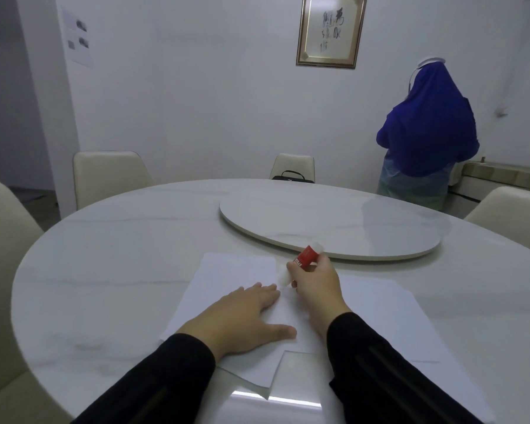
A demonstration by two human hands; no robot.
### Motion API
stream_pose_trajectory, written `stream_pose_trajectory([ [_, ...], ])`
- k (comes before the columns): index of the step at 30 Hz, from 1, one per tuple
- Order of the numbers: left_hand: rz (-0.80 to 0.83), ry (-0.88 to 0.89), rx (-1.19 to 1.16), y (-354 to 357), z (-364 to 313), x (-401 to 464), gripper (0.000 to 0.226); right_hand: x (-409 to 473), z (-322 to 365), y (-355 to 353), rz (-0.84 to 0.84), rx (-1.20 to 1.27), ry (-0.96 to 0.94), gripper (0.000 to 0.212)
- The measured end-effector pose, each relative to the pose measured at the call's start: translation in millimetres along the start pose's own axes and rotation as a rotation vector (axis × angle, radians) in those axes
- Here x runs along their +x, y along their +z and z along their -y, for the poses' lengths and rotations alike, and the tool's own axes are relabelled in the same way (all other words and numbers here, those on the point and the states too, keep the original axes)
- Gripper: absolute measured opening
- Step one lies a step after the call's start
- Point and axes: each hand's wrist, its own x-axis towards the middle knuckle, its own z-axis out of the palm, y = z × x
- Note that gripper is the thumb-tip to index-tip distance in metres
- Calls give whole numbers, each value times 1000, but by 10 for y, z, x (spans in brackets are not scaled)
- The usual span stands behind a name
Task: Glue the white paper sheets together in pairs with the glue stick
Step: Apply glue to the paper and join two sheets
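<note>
On a round marble table [110, 270] with a turntable [334, 221], the flat left hand [245, 316] pressed paper [224, 280]; the right hand [315, 286] gripped a glue stick [306, 255].

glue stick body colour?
Red, with white lettering and white ends. The glue stick shows best in the head view, held in the right hand.
</note>
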Motion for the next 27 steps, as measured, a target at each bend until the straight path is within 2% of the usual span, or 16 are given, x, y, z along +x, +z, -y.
stream_pose_trajectory([
  [4, 1, -6, 13, -26, 2, 22, 71, -18, -10, -8, 60, -125, -98, 11],
  [9, 26, -26, 59, -53, -13, 30, 73, -52, -17, -4, 116, -115, -168, 18],
  [27, 104, -72, 217, -104, 7, 36, 75, -62, -19, -58, 184, -235, -214, 22],
])
